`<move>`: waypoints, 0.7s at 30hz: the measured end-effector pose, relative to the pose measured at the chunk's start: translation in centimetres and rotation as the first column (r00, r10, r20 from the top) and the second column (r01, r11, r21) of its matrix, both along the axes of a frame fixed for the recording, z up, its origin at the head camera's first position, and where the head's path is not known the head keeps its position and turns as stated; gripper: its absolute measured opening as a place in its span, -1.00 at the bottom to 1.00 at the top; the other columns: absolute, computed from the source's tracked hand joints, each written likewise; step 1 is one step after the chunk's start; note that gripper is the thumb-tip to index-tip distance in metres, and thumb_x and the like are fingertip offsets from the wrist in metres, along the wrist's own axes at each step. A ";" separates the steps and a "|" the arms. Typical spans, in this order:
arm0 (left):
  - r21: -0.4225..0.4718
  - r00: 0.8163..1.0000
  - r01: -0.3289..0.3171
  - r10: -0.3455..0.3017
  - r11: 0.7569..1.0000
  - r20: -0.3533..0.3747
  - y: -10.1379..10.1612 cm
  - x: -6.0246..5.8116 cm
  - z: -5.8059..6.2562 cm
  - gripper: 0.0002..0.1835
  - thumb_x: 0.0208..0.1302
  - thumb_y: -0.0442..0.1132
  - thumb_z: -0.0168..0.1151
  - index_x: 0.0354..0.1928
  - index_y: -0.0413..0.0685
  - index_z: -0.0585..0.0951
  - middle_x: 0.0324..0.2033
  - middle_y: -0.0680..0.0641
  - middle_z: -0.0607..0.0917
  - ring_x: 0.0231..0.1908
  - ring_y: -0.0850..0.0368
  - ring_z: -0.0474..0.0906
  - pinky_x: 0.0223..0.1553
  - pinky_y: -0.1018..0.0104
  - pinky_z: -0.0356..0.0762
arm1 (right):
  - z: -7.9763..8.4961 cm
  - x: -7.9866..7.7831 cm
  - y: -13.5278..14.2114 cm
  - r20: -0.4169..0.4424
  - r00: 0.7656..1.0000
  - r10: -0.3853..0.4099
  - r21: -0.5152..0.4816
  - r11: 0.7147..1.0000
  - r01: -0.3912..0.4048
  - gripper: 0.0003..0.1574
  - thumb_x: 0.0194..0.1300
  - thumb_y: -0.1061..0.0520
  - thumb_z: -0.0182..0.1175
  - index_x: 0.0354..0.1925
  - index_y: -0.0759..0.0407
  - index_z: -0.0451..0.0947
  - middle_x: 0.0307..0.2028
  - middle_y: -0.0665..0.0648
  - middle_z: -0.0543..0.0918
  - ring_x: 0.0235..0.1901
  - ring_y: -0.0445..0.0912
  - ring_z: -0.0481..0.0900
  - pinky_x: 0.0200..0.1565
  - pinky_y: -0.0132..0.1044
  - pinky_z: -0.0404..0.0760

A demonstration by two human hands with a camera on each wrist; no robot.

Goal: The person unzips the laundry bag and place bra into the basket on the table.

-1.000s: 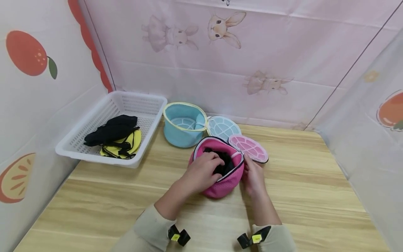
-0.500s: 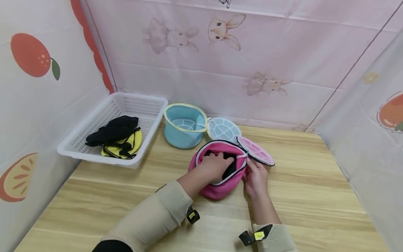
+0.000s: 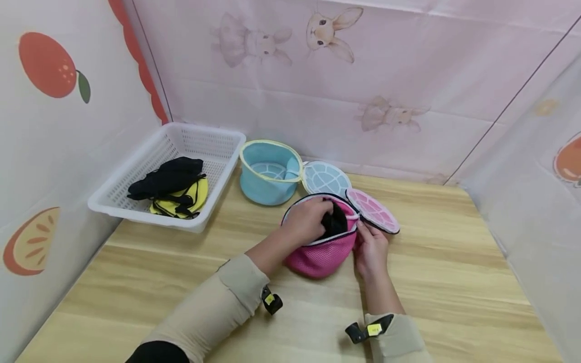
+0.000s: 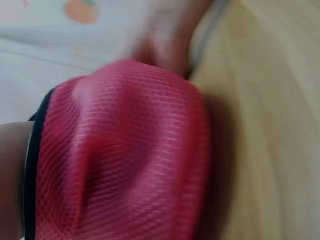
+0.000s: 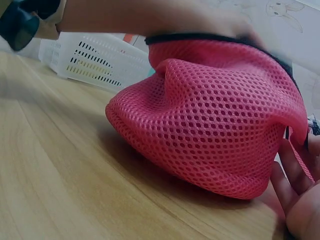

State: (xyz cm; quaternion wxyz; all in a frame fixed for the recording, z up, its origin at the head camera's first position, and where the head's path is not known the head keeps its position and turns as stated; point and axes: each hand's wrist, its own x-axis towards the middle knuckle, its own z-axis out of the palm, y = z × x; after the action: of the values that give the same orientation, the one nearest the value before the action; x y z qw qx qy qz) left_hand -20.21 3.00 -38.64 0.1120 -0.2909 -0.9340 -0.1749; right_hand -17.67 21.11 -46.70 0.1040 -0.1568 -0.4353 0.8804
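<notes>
A round pink mesh laundry bag (image 3: 320, 259) stands on the table, its zipped lid (image 3: 373, 210) folded out to the right. Inside the bag's mouth lies a black garment (image 3: 335, 222), partly hidden. My left hand (image 3: 309, 220) reaches in over the near rim with curled fingers and grips the garment. In the left wrist view, the bag wall blocks sight of those fingers. At the bag's right side, my right hand (image 3: 373, 249) pinches the rim beside the lid's hinge. The right wrist view shows its fingers (image 5: 295, 170) at the mesh edge.
A blue laundry bag (image 3: 268, 187) with its lid (image 3: 326, 179) laid out stands behind the pink one. To the left, a white plastic basket (image 3: 218, 194) holds a black garment (image 3: 168, 179) and a yellow one (image 3: 199, 194) with black straps. Printed cloth walls surround the table.
My left hand went deeper into the pink bag, then drew back with fingers curled at the garment. The bag and its lid shifted slightly right; my right hand stays at the rim.
</notes>
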 end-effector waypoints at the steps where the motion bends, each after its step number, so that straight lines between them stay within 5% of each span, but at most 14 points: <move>1: 0.071 0.999 -0.012 0.014 0.997 -0.038 -0.3 0.0 0.7 -0.69 -0.16 -0.34 0.34 -0.30 0.14 0.58 -0.35 0.09 0.59 -0.31 0.15 0.57 -0.33 0.22 0.55 | 0.1 0.0 0.0 -0.013 1.000 -0.003 -0.009 1.000 0.003 -0.84 0.23 0.32 0.20 -0.37 0.12 0.68 -0.48 -0.02 0.68 -0.52 -0.24 0.58 -0.46 -0.43 0.55; 4: 0.309 0.988 -0.010 0.056 0.951 -0.143 -1.5 0.1 3.2 -0.71 -0.20 -0.42 0.29 -0.34 0.01 0.57 -0.39 0.02 0.60 -0.33 0.09 0.58 -0.30 0.24 0.54 | 0.3 -0.1 0.0 -0.038 0.999 -0.018 -0.016 1.000 0.017 -0.82 0.23 0.35 0.19 -0.39 0.14 0.68 -0.43 0.00 0.70 -0.43 -0.24 0.61 -0.36 -0.44 0.59; 7: 0.513 0.973 0.016 0.105 0.858 -0.206 -3.2 -0.3 5.9 -0.80 -0.14 -0.45 0.23 -0.38 -0.10 0.55 -0.40 -0.06 0.61 -0.32 0.03 0.56 -0.24 0.21 0.52 | 0.4 0.0 0.1 -0.038 0.999 -0.027 -0.008 1.000 0.027 -0.79 0.24 0.36 0.17 -0.38 0.14 0.69 -0.38 0.01 0.71 -0.35 -0.24 0.62 -0.25 -0.44 0.60; 10: 0.624 0.958 -0.021 0.193 0.781 -0.210 -5.7 -1.2 8.2 -0.87 -0.07 -0.42 0.18 -0.39 -0.16 0.53 -0.41 -0.11 0.63 -0.34 -0.02 0.54 -0.25 0.15 0.49 | 0.4 0.2 0.2 -0.020 1.000 -0.022 0.010 1.000 0.023 -0.79 0.25 0.34 0.17 -0.36 0.12 0.70 -0.38 0.00 0.71 -0.35 -0.25 0.62 -0.25 -0.44 0.60; 16: 0.634 0.899 -0.279 0.429 0.721 -0.092 -13.5 -3.5 10.4 -0.80 -0.02 -0.36 0.21 -0.27 -0.17 0.55 -0.29 -0.17 0.65 -0.21 -0.10 0.55 -0.12 0.08 0.44 | 0.2 0.7 0.2 0.008 1.000 -0.026 0.030 0.999 0.026 -0.79 0.24 0.33 0.18 -0.37 0.10 0.70 -0.40 -0.01 0.72 -0.40 -0.25 0.62 -0.29 -0.44 0.60; 21: 0.453 0.809 -0.536 0.587 0.712 0.036 -20.6 -4.3 10.1 -0.75 0.10 -0.30 0.14 -0.13 -0.14 0.53 -0.12 -0.22 0.60 -0.02 -0.16 0.48 0.02 -0.02 0.38 | 0.2 1.0 0.2 0.036 0.999 -0.022 0.068 0.998 0.020 -0.82 0.24 0.31 0.20 -0.36 0.09 0.70 -0.39 -0.02 0.71 -0.39 -0.25 0.62 -0.30 -0.45 0.60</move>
State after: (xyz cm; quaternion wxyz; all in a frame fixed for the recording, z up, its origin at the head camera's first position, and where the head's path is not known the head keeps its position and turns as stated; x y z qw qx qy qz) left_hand -24.46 -17.63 -28.56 0.2743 0.0311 -0.9050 -0.3236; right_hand -16.72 21.31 -46.48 0.1104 -0.1739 -0.4649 0.8611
